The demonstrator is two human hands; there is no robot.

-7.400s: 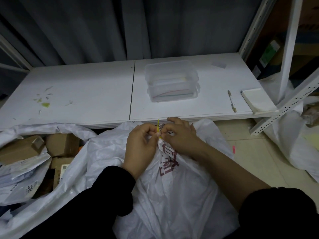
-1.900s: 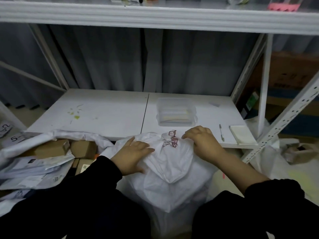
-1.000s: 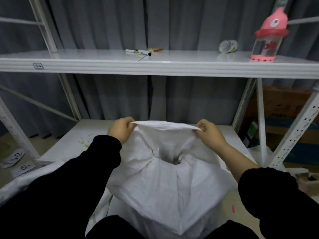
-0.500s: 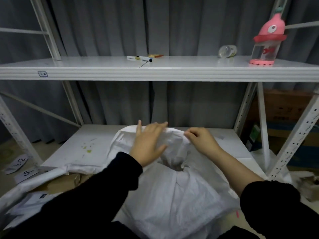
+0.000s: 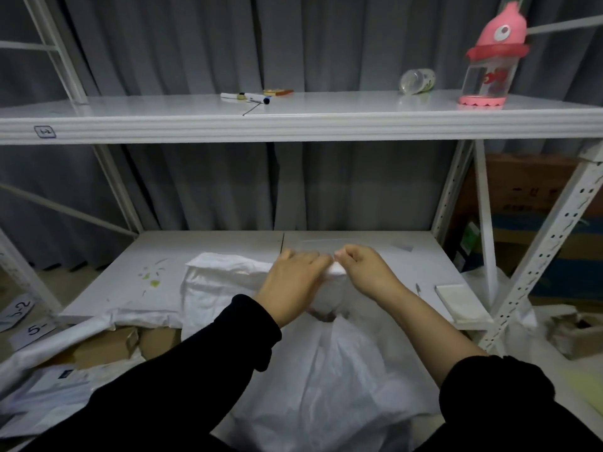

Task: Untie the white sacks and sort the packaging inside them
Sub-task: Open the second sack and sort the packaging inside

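- Two hands meet at the open mouth of a white sack [image 5: 326, 380].
- Left hand [image 5: 293, 285]: fingers flat on the rim.
- Right hand [image 5: 362, 270]: fingers curled, pinching the rim.

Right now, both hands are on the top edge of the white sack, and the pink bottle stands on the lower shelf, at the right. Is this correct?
Not entirely. The pink bottle stands on the upper shelf, at the right, not on the lower one; the head view shows this. The left hand and right hand are indeed on the top edge of the white sack.
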